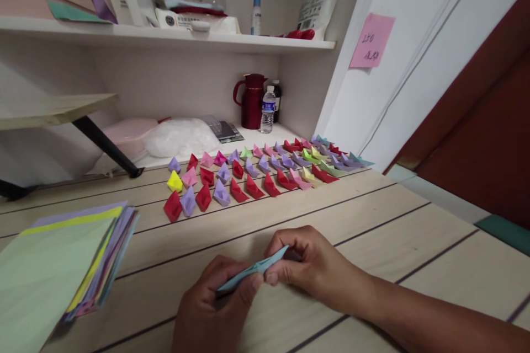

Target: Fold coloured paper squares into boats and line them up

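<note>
A folded piece of light blue paper (253,269), long and narrow with pointed ends, is held level just above the table. My left hand (219,300) pinches its near left part between thumb and fingers. On its right part my right hand (308,265) closes with thumb and forefinger, the two thumbs almost meeting at the middle. Beyond my hands stand several rows of folded paper boats (254,187) in red, purple, pink, yellow, green and blue. To the left lies a stack of coloured paper sheets (53,265), pale green on top.
The wooden slatted table (393,242) has dark gaps between its boards. At the back are a dark red jug (252,102), a water bottle (268,110) and a white plastic bag (182,138). A small raised stand (58,110) with black legs is on the left, below a shelf (136,33).
</note>
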`<state>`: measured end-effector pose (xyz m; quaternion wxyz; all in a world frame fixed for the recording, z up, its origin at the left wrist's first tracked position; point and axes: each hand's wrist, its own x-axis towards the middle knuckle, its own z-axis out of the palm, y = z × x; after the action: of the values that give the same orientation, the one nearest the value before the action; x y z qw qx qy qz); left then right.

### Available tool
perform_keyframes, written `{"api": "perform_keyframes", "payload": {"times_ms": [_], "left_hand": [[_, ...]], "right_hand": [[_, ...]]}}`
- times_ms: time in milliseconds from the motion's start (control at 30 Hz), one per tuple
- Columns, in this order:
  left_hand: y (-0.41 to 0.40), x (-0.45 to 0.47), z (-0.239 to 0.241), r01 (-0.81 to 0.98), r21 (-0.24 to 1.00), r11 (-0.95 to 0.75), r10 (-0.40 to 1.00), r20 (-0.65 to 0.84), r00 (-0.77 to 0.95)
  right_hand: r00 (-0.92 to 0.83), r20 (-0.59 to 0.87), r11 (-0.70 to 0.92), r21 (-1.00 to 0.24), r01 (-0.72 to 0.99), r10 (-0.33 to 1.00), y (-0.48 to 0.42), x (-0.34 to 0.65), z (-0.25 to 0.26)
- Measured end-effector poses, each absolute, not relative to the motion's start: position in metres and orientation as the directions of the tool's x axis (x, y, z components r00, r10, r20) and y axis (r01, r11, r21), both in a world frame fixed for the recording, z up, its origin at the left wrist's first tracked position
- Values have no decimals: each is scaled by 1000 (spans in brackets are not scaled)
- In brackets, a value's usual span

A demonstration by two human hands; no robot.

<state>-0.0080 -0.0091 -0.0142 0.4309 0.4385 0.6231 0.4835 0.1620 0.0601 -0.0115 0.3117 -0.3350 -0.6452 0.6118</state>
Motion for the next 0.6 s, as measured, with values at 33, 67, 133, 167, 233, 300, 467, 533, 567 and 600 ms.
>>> {"api": "perform_keyframes", "payload": {"times_ms": [33,67,133,167,233,300,467,533,567,600], "left_hand": [[-9,-9,-14,116,982,152,963,-120,-242],[-8,-9,-15,100,983,154,962,-126,-241],[-8,-11,-15,62,985,158,960,-139,-242],[-7,-11,-15,42,987,158,960,-144,-242],[-6,-12,-16,-9,988,156,961,-154,-231],[-6,-13,-17,-58,986,154,962,-163,-220],[-6,-13,-17,-87,986,144,963,-160,-217],[-6,-12,-17,-46,989,142,961,-148,-233],[-7,-12,-17,-16,990,138,961,-138,-240],[-7,-11,-16,17,991,136,961,-128,-244]], "right_hand": [[-582,6,47,-997,54,813,60,162,-11],[-585,28,74,-996,55,810,59,162,-10],[-603,74,132,-990,52,794,59,163,-9],[-616,94,155,-987,46,782,59,163,-8],[-640,116,169,-985,22,759,59,164,-7],[-662,115,133,-991,-23,741,59,164,-8],[-675,97,25,-993,-115,732,60,161,-14],[-635,80,14,-994,-108,768,61,161,-16],[-606,67,13,-996,-93,793,61,160,-16],[-577,57,19,-997,-72,815,62,160,-15]]}}
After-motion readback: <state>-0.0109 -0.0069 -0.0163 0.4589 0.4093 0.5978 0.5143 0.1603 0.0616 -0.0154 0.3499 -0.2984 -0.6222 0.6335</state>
